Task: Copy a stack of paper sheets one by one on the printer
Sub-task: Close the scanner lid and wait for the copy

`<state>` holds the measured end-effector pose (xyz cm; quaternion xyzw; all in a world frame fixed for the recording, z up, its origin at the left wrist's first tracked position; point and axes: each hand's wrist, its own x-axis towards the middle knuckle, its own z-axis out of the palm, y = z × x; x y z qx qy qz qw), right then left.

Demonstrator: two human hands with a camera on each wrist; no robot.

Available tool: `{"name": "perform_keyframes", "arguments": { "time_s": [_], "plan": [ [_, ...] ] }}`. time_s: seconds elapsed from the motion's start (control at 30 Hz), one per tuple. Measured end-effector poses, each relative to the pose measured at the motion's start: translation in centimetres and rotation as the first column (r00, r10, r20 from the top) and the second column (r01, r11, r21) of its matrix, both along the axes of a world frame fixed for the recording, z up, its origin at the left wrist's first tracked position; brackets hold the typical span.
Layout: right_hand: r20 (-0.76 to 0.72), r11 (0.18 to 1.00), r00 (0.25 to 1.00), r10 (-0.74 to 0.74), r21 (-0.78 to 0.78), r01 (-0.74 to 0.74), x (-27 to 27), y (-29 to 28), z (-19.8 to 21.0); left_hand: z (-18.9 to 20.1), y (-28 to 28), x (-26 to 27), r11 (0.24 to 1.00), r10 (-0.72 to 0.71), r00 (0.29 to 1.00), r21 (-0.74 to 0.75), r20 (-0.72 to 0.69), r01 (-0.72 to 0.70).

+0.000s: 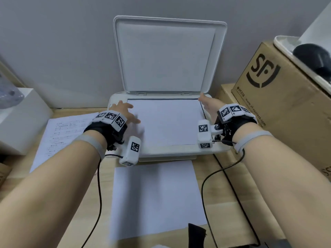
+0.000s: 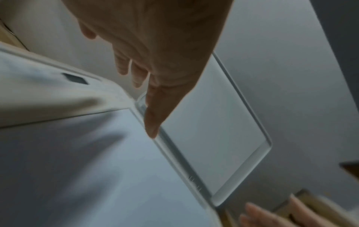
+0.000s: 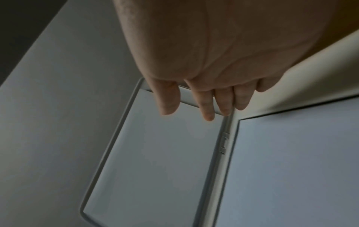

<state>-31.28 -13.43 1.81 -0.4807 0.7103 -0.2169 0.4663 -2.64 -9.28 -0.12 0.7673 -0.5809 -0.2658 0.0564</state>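
Observation:
A white printer stands at the table's back with its scanner lid raised upright. A blank-side-up sheet lies on the scanner glass. My left hand hovers over the sheet's left edge with fingers spread and straight, holding nothing. My right hand is at the sheet's far right corner, fingers extended toward the lid hinge. A printed sheet lies left of the printer. Another blank sheet lies in front of it.
A cardboard box marked SF stands close on the right with a tray and dark object on top. A white box sits at the left. Black cables run from both wrists across the wooden table.

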Motion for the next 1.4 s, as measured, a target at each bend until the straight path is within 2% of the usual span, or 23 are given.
{"name": "perform_keyframes", "arguments": {
  "time_s": [0.07,0.13,0.2,0.3,0.4,0.47,0.57,0.7,0.8,0.93,1.0,1.07,1.17,1.27,1.4],
  "plan": [
    [0.029,0.999,0.999,0.017,-0.049,-0.015,0.5,-1.1,2.2,2.3,-1.7,-0.2,0.989,0.100,0.966,-0.085,-0.240,-0.123],
    [0.071,0.993,0.997,0.001,-0.114,0.007,1.0,-2.5,4.5,4.7,-3.6,-0.4,0.963,0.160,0.882,-0.126,-0.443,-0.238],
    [0.102,0.984,0.993,-0.056,-0.164,0.072,1.2,-4.1,6.5,7.1,-5.4,-0.3,0.934,0.199,0.810,-0.144,-0.552,-0.328],
    [0.125,0.960,0.984,-0.127,-0.235,0.153,1.4,-6.6,9.4,9.6,-8.0,0.2,0.869,0.242,0.736,-0.196,-0.632,-0.454],
    [0.187,0.896,0.953,-0.237,-0.337,0.289,1.5,-8.9,10.3,10.6,-10.0,0.2,0.826,0.234,0.695,-0.238,-0.680,-0.511],
    [0.245,0.863,0.928,-0.280,-0.358,0.356,1.6,-9.9,10.4,10.8,-11.1,-0.2,0.814,0.212,0.710,-0.281,-0.672,-0.508],
    [0.260,0.860,0.922,-0.287,-0.354,0.368,1.7,-11.2,10.3,10.6,-12.5,0.0,0.803,0.206,0.743,-0.324,-0.637,-0.500],
    [0.276,0.858,0.915,-0.295,-0.345,0.381,1.6,-12.5,10.4,10.7,-13.1,0.1,0.808,0.193,0.728,-0.314,-0.658,-0.498],
    [0.261,0.842,0.912,-0.317,-0.366,0.397,1.3,-12.3,10.4,10.6,-12.8,-0.2,0.789,0.134,0.718,-0.365,-0.683,-0.495],
    [0.269,0.776,0.881,-0.390,-0.419,0.472,1.1,-10.3,9.8,10.1,-11.5,-0.6,0.705,0.121,0.592,-0.350,-0.797,-0.616],
    [0.291,0.738,0.859,-0.420,-0.441,0.510,1.4,-8.7,9.3,10.0,-10.2,-1.1,0.682,0.154,0.558,-0.320,-0.816,-0.657],
    [0.311,0.696,0.833,-0.458,-0.457,0.553,1.5,-7.0,8.8,9.9,-8.7,-1.7,0.622,0.166,0.511,-0.313,-0.843,-0.718],
    [0.366,0.650,0.792,-0.488,-0.454,0.610,0.6,-4.5,7.9,9.5,-5.3,-2.3,0.550,0.136,0.388,-0.257,-0.911,-0.795],
    [0.451,0.616,0.747,-0.488,-0.429,0.661,-0.5,-1.5,6.5,6.9,-2.4,-1.5,0.576,0.090,0.295,-0.192,-0.951,-0.795],
    [0.512,0.582,0.698,-0.500,-0.399,0.709,-1.0,2.8,3.6,3.2,1.8,-0.7,0.564,0.134,0.183,-0.077,-0.974,-0.822]
  ]
}}
